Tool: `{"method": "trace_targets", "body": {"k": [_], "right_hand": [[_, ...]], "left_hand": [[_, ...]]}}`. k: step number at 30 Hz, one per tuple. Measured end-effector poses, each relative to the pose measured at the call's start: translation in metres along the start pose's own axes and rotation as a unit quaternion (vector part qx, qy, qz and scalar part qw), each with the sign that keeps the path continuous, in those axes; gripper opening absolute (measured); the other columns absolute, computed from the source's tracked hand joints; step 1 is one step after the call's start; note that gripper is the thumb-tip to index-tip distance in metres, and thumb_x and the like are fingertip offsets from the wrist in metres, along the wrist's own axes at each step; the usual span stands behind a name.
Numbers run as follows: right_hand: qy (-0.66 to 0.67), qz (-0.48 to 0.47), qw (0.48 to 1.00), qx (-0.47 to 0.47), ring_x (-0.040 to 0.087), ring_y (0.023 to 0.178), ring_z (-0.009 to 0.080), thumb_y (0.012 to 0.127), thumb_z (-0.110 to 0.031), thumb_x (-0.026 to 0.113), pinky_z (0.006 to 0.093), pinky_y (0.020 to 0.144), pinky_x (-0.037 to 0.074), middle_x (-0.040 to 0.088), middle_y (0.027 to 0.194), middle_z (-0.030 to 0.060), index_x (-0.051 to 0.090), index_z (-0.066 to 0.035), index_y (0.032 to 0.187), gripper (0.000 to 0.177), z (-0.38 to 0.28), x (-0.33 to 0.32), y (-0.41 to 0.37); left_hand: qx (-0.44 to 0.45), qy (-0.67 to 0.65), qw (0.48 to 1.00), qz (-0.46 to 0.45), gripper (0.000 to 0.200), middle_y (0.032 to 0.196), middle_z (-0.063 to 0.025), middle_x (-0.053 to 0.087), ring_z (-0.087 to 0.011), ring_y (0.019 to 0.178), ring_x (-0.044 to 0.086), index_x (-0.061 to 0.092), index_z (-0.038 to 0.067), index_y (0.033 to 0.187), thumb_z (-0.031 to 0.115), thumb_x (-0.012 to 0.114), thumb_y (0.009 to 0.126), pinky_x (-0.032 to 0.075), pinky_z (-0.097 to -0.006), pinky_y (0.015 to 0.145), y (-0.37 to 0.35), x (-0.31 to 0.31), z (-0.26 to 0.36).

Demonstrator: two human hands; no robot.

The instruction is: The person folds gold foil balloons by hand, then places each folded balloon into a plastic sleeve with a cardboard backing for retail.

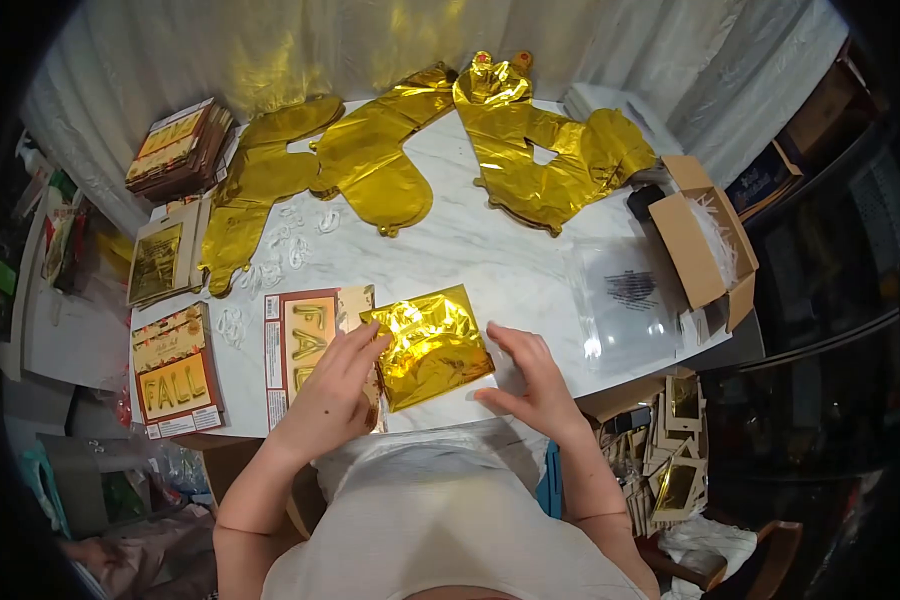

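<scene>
A gold foil balloon [432,350], folded into a rough square, lies on the table in front of me. My left hand [332,395] rests with outstretched fingers at its left edge, partly over a printed card sleeve [305,325] with balloon letters on it. On the other side, my right hand [532,375] is open, fingers apart, close to the foil's right edge and holding nothing. Farther back lie unfolded gold foil balloons: one at the left [245,190], one in the middle [380,165] and one at the right [540,160].
Printed "FALL" packs [178,375] and stacked packs [175,150] line the left side. White string bundles [292,240] lie mid-table. Clear plastic bags [625,300] and a cardboard box [695,245] of white strings are at the right. Below the right edge are cards with gold foil [678,480].
</scene>
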State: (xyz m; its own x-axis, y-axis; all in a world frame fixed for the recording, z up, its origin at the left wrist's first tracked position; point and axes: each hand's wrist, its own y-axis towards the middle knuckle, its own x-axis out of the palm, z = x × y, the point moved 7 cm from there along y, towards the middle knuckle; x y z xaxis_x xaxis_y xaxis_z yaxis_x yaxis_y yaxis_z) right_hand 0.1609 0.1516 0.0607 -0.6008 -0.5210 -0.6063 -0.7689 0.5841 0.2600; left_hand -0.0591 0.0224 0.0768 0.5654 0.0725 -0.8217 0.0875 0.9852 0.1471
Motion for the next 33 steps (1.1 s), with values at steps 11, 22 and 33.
{"method": "trace_targets", "body": {"k": [11,22,33], "right_hand": [[0.029,-0.025,0.999,0.010,0.058,0.120,0.0265,0.077,0.006,0.080,0.0358,0.100,0.051,0.059,0.128,0.0109,0.067,-0.012,0.142,0.068,0.021,0.007,-0.003],[-0.038,-0.061,0.991,-0.114,0.067,0.103,0.0303,0.082,0.001,0.078,0.0396,0.090,0.057,0.070,0.112,0.0070,0.076,-0.009,0.116,0.036,0.014,0.011,-0.006],[-0.054,-0.059,0.996,-0.048,0.069,0.106,0.0298,0.074,0.007,0.071,0.0390,0.091,0.058,0.072,0.111,0.0073,0.078,-0.008,0.115,0.044,0.020,-0.006,-0.030]], "left_hand": [[0.056,-0.018,0.998,-0.029,0.071,0.159,-0.0214,0.049,-0.0451,0.151,0.044,0.049,0.003,0.153,-0.002,0.059,0.083,0.028,-0.0637,0.128,-0.014,0.010,-0.002],[0.118,0.031,0.992,-0.015,0.051,0.138,-0.0102,0.067,-0.0299,0.130,0.064,0.068,0.011,0.130,0.007,0.078,0.080,0.041,-0.0586,0.118,-0.036,0.034,0.011],[0.088,0.076,0.991,0.066,0.038,0.118,-0.0003,0.075,-0.0179,0.114,0.071,0.075,0.015,0.118,0.015,0.086,0.082,0.045,-0.0501,0.110,-0.033,0.050,0.031]]}}
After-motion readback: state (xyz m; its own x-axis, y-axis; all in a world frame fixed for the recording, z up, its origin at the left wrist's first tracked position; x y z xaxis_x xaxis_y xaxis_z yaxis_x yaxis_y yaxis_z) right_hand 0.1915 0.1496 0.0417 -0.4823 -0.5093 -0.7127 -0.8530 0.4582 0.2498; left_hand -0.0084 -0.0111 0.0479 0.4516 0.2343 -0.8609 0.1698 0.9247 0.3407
